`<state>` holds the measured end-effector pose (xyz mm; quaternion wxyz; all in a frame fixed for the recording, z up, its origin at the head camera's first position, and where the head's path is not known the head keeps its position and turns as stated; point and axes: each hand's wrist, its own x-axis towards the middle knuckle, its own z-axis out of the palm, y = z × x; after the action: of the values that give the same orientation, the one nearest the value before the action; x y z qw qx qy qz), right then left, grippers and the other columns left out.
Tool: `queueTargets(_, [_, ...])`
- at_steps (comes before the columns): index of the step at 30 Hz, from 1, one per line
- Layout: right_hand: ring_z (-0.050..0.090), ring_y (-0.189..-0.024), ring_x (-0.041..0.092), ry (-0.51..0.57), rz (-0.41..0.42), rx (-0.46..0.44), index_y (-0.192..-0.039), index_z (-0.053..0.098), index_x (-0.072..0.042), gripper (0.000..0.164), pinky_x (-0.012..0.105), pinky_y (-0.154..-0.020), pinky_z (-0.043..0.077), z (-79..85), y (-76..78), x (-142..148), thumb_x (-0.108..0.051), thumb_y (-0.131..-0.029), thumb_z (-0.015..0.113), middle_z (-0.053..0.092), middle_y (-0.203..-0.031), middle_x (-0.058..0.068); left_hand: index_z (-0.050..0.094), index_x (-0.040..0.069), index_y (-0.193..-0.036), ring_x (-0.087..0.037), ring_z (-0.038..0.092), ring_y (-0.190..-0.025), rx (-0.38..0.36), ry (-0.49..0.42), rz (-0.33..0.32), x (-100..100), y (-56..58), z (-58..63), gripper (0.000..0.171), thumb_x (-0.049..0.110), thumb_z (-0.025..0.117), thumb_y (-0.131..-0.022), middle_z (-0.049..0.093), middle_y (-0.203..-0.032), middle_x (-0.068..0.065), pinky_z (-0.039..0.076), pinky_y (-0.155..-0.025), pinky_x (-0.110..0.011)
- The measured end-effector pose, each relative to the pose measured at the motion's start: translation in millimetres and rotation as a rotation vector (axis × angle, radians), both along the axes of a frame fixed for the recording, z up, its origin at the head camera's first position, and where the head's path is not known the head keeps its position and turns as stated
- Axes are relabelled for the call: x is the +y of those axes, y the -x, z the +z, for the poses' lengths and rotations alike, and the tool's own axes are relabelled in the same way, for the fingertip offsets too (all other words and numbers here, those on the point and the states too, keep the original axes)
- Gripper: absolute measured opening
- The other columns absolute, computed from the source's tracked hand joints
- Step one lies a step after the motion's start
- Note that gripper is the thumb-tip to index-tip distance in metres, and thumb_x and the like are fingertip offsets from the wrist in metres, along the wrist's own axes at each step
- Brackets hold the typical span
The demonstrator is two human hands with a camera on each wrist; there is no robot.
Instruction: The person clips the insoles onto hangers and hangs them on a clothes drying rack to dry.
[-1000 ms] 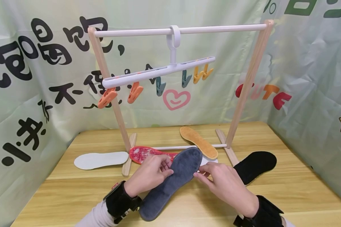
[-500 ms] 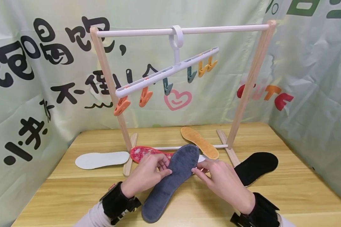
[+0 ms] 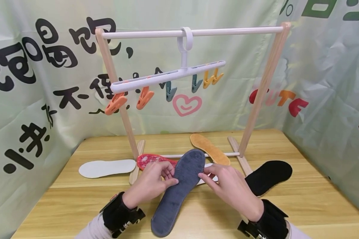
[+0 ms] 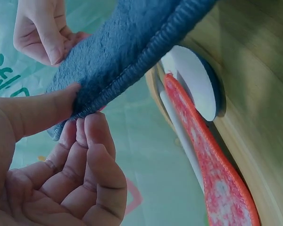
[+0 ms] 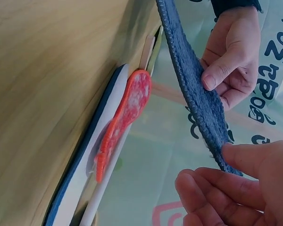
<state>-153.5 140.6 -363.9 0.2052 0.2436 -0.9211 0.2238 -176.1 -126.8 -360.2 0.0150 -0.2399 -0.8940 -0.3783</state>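
A dark grey fuzzy insole (image 3: pixel 179 196) is held slanting above the table, its wider end up and away from the person. My left hand (image 3: pixel 151 182) pinches its left edge between thumb and fingertips; the left wrist view shows the thumb on the fuzzy face and stitched rim of the insole (image 4: pixel 127 52). On the opposite edge, my right hand (image 3: pixel 231 186) pinches the insole, and the right wrist view shows it edge-on. Behind it lie a red mottled insole (image 3: pixel 151 161) and a white-faced insole (image 3: pixel 210 179), both partly covered from the head view.
A wooden stand carries a white rail (image 3: pixel 233 31) with a white hanger (image 3: pixel 155 78) bearing orange (image 3: pixel 145 98), teal (image 3: pixel 171 91) and yellow clips (image 3: pixel 208 79). A white insole (image 3: pixel 107 168) lies left, a tan insole (image 3: pixel 209 147) at the back, a black insole (image 3: pixel 269 177) right.
Both hands have shifted slightly left with the grey insole, which stands a little steeper. The hanger has swung on the rail, its left end coming nearer and then turning back.
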Motion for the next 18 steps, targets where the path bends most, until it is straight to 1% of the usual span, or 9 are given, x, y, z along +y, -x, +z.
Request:
queueTargets(5, [0.066,-0.073,-0.005,0.012,-0.001,-0.014,-0.089,0.078,-0.03,0.01,0.017,-0.061,0.048,2.3,3.0,-3.9,-0.032,-0.099,0.079,0.074,-0.084,-0.018,0.065,0.017,-0.085,-0.003,0.062,-0.071,-0.006,-0.011,0.005,-4.5,-0.3,1.0,0.024,0.018,0.089,-0.089,0.066,-0.078,0.01,0.05,-0.07,-0.022])
queueTargets(10, [0.06,-0.071,-0.007,0.033,0.023,-0.026,-0.088,0.078,-0.028,0.012,0.018,-0.061,0.046,3.5,5.9,-7.0,-0.031,-0.1,0.078,0.071,-0.08,-0.019,0.065,0.016,-0.084,-0.002,0.062,-0.07,0.007,-0.026,-0.001,-8.8,-0.3,1.7,0.026,0.017,0.09,-0.088,0.066,-0.078,0.009,0.05,-0.068,-0.021])
queueTargets(15, [0.065,-0.075,-0.003,0.056,0.047,-0.037,-0.086,0.075,-0.028,0.014,0.02,-0.065,0.051,5.2,8.1,-10.1,-0.029,-0.099,0.079,0.065,-0.075,-0.021,0.064,0.017,-0.082,-0.003,0.061,-0.07,0.013,-0.029,-0.013,-12.4,-1.3,2.0,0.029,0.017,0.092,-0.086,0.065,-0.077,0.008,0.051,-0.067,-0.021])
queueTargets(18, [0.068,-0.076,-0.002,0.079,0.069,-0.048,-0.084,0.073,-0.028,0.017,0.021,-0.067,0.053,7.0,10.5,-13.2,-0.028,-0.1,0.078,0.063,-0.072,-0.022,0.062,0.018,-0.08,-0.003,0.06,-0.07,0.02,-0.02,-0.006,-15.0,-2.4,2.8,0.03,0.017,0.092,-0.085,0.063,-0.077,0.009,0.049,-0.066,-0.022])
